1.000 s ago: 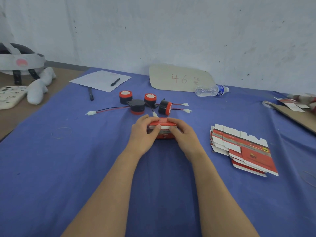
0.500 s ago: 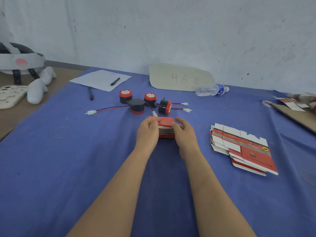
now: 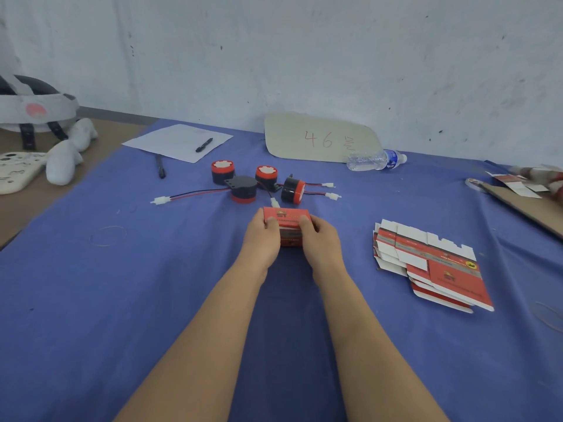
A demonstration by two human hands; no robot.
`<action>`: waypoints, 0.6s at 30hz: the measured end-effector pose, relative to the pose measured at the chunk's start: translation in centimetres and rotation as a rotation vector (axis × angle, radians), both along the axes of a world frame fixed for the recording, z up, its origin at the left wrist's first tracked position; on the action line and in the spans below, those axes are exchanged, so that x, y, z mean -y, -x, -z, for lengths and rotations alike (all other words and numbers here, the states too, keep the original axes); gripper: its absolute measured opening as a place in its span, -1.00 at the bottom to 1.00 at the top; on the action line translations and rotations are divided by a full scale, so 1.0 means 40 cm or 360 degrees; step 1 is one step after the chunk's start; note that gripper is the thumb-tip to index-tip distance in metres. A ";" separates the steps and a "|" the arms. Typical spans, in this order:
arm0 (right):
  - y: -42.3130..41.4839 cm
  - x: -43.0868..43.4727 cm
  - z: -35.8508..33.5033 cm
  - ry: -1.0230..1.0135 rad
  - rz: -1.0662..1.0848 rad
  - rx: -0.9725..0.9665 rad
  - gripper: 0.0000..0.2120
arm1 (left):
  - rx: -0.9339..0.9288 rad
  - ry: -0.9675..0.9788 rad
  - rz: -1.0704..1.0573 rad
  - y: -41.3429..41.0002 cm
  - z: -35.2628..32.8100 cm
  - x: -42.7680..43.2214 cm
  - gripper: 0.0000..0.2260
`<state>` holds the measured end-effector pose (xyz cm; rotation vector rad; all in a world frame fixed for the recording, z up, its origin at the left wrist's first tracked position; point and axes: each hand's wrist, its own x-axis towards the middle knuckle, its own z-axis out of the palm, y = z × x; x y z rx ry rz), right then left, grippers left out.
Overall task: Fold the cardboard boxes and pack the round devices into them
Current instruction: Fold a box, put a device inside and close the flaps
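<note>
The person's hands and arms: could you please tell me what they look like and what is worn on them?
Nothing worn shows. The left hand and right hand are bare: no gloves, rings or markings visible. The left forearm and right forearm are bare too, without sleeves, watch or bracelet in view.

Left hand (image 3: 262, 239) and right hand (image 3: 320, 243) grip together, forearms extended.
</note>
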<state>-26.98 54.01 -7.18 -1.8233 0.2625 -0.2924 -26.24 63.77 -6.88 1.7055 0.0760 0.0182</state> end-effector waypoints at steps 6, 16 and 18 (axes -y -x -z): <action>-0.002 -0.007 -0.005 0.0101 -0.0016 -0.0027 -0.72 | -0.0077 0.0002 0.0190 -0.011 -0.002 -0.034 -0.75; -0.004 -0.008 0.001 0.0064 -0.0053 0.0000 -0.69 | 0.0001 -0.0085 0.0101 0.006 0.000 -0.017 -0.69; 0.004 -0.007 0.002 -0.0175 -0.0056 0.0082 -0.66 | 0.0083 -0.0052 0.0079 0.011 -0.001 -0.009 -0.65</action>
